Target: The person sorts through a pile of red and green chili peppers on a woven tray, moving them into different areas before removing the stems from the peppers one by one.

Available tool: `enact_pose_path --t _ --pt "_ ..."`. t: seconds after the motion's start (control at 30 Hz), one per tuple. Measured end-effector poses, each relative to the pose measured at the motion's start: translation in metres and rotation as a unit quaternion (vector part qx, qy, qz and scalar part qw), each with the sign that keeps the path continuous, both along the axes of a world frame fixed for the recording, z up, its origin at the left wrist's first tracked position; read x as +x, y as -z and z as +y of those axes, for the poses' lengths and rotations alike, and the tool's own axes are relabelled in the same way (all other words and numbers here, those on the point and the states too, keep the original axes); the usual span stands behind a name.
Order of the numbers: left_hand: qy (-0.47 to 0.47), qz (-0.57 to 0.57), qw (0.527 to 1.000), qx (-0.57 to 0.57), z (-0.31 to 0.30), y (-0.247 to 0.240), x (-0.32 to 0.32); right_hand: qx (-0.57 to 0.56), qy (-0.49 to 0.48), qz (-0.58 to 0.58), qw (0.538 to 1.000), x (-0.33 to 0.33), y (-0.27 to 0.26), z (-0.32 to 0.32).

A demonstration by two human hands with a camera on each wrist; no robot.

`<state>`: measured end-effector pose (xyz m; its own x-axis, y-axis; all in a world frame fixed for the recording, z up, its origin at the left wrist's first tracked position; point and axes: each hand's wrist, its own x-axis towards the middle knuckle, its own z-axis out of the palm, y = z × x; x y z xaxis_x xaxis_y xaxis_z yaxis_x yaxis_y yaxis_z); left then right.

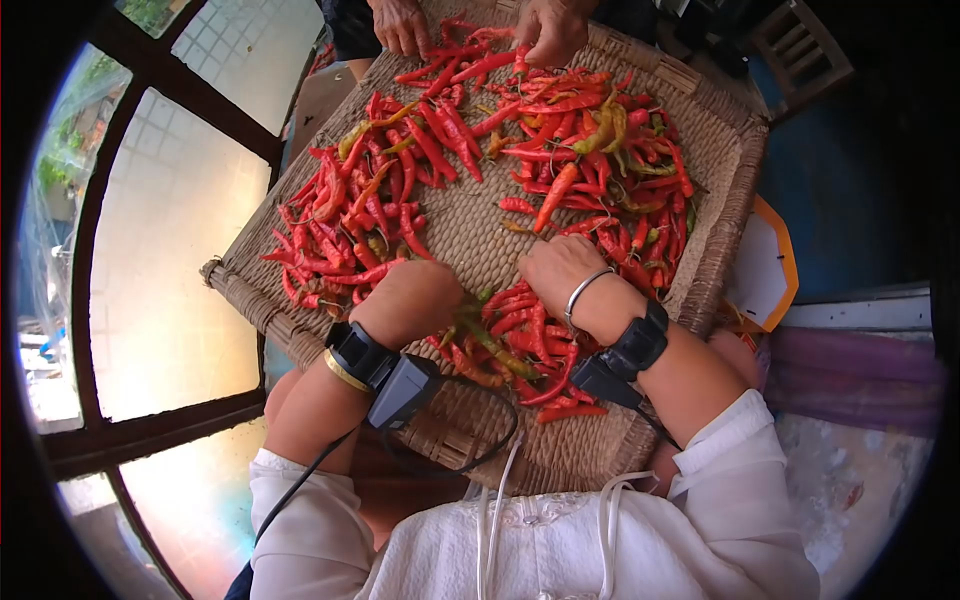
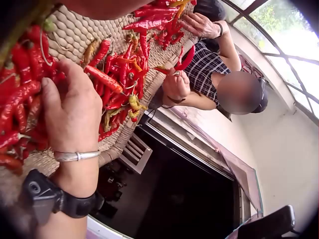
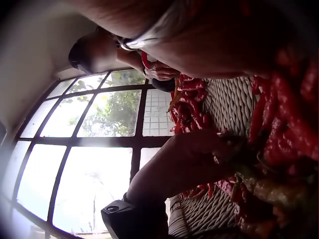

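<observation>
In the head view, the left hand [image 1: 418, 292] is bent over the near pile of red chili peppers [image 1: 540, 340], beside a blurred greenish pepper [image 1: 490, 345]. The right wrist view shows that left hand [image 3: 192, 157] from the side, its fingertips curled at greenish peppers in shadow; its hold is unclear. The right hand [image 1: 565, 268] reaches down at the top of the same pile. In the left wrist view, the right hand [image 2: 75, 109] has thumb and forefinger apart, against red peppers [image 2: 20, 99]; its other fingertips are hidden.
Two larger chili piles lie left [image 1: 350, 205] and right [image 1: 600, 150] on the woven tray [image 1: 480, 220], which has a raised rim. Across it, another person's hands [image 1: 555, 30] handle peppers. Windows [image 1: 170, 240] stand at left; a cable [image 1: 500, 450] loops near the left wrist.
</observation>
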<state>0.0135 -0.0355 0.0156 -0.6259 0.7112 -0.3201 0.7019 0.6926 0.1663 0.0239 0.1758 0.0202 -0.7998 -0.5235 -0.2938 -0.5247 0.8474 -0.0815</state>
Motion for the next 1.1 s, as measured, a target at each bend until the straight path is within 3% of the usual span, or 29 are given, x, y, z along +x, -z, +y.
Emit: enact_pose_path --t 0.1,0.2,0.23,0.3,0.33,0.37,0.4,0.43,0.5,0.53,0.57,0.63,0.7,0.77,0.83,0.87,0.9,0.97,1.03,1.1 --pt "0.029 -0.039 0.998 0.033 -0.002 -0.01 -0.009 0.008 -0.005 0.0 1.0 -0.004 -0.001 -0.001" --pt "-0.078 -0.195 0.962 0.172 -0.005 -0.054 -0.019 -0.004 -0.02 0.005 1.0 -0.007 0.001 0.001" --pt "-0.078 -0.196 0.962 0.171 -0.008 -0.062 -0.024 -0.004 -0.02 0.005 1.0 -0.008 0.001 0.001" --pt "-0.193 -0.247 0.931 0.187 -0.011 -0.07 -0.036 -0.002 0.005 -0.016 1.0 -0.009 -0.004 0.0" --pt "-0.193 -0.247 0.931 0.187 -0.008 -0.069 -0.039 -0.001 0.004 -0.016 1.0 -0.009 -0.007 0.0" --pt "-0.265 -0.254 0.844 0.391 -0.002 -0.065 -0.04 -0.016 0.014 -0.02 1.0 -0.009 -0.011 0.001" --pt "-0.323 -0.248 0.712 0.573 0.004 -0.061 -0.041 -0.031 0.024 -0.024 0.999 -0.009 -0.013 0.001" --pt "-0.323 -0.248 0.711 0.573 0.007 -0.056 -0.043 -0.03 0.023 -0.025 0.999 -0.009 -0.014 0.002" --pt "-0.294 -0.131 0.781 0.535 0.01 -0.039 -0.045 -0.135 0.097 -0.045 0.985 -0.01 -0.016 0.005" --pt "-0.237 -0.073 0.851 0.464 0.01 -0.032 -0.044 -0.133 0.096 -0.045 0.985 -0.011 -0.019 0.007" --pt "-0.238 -0.073 0.85 0.464 0.008 -0.027 -0.041 -0.159 0.107 -0.054 0.98 -0.013 -0.022 0.01" --pt "-0.097 -0.196 0.939 0.264 0.015 -0.034 -0.026 -0.185 0.118 -0.064 0.973 -0.018 -0.026 0.017" --pt "-0.03 -0.249 0.95 0.186 0.019 -0.032 -0.014 -0.233 0.118 -0.118 0.958 -0.025 -0.029 0.023" --pt "-0.016 -0.254 0.949 0.186 0.02 -0.028 -0.004 -0.259 0.118 -0.123 0.951 -0.027 -0.032 0.026" --pt "0.022 -0.24 0.965 0.103 0.025 -0.029 0.002 -0.38 0.165 -0.149 0.898 -0.031 -0.035 0.026" --pt "0.018 -0.234 0.968 0.084 0.026 -0.032 0.005 -0.502 0.236 -0.2 0.808 -0.034 -0.031 0.025" --pt "0.019 -0.234 0.968 0.083 0.026 -0.029 0.006 -0.502 0.237 -0.199 0.808 -0.034 -0.035 0.022" --pt "0.054 -0.201 0.976 0.066 0.026 -0.02 0.008 -0.714 0.302 -0.142 0.616 -0.035 -0.046 0.017" --pt "0.05 -0.196 0.977 0.066 0.025 -0.017 0.009 -0.694 0.299 -0.141 0.64 -0.037 -0.037 0.025" --pt "0.046 -0.191 0.978 0.067 0.026 -0.017 0.009 -0.441 0.2 -0.071 0.872 -0.037 -0.027 0.028"
